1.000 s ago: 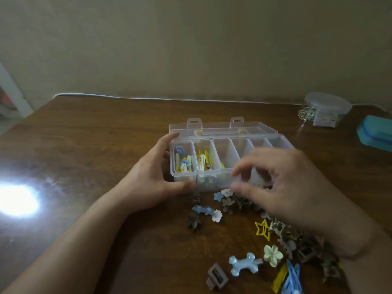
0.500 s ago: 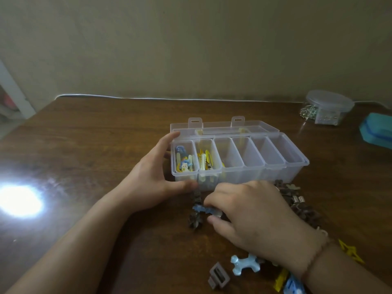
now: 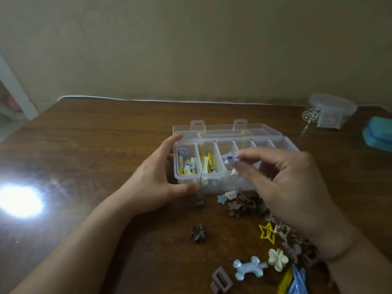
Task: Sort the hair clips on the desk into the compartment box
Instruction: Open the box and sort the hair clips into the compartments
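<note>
With the left hand (image 3: 154,183) bracing the compartment box (image 3: 286,143) at 9 o'clock, the right hand (image 3: 292,187), fingers (image 3: 244,154) pinching a small blue clip (image 3: 229,160), is best releasing it low over a matching compartment.

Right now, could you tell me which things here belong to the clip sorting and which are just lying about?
Job: compartment box, steadied by the left hand; blue clip pinched in the right hand; loose clips on the desk, such as the yellow star clip.

Lying about: round lidded container; teal case.
</note>
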The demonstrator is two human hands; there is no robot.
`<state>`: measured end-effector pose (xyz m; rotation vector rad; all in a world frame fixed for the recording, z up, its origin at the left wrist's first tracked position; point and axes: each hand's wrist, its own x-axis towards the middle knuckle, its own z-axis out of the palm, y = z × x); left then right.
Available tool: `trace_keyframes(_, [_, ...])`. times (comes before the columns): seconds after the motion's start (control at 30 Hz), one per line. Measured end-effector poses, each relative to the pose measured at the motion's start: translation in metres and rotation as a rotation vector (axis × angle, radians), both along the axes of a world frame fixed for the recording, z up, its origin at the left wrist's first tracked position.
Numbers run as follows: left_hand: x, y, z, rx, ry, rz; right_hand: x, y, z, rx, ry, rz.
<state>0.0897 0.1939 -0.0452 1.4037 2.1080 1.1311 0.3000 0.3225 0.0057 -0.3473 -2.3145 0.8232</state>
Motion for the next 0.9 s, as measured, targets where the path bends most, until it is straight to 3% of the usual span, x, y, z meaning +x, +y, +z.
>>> trace_keyframes(0.2, [0.001, 0.000, 0.000, 0.001, 0.005, 0.005, -0.001, -0.004, -0.008, 0.179, -0.194, 0.072])
trace_keyframes(0.47, [0.003, -0.001, 0.002, 0.001, 0.014, 0.005, 0.013, -0.011, 0.006, 0.373, -0.617, 0.232])
trace_keyframes(0.67, [0.006, 0.001, 0.001, 0.011, 0.018, 0.029, 0.015, -0.025, 0.012, 0.430, -0.683, 0.409])
trace_keyframes(0.83, [0.006, 0.001, 0.000, 0.012, 0.039, 0.049, 0.013, -0.033, 0.009, 0.427, -0.799, 0.733])
trace_keyframes(0.9, [0.006, 0.001, 0.000, 0.010, 0.037, 0.048, 0.008, -0.036, 0.002, 0.457, -0.791, 0.766])
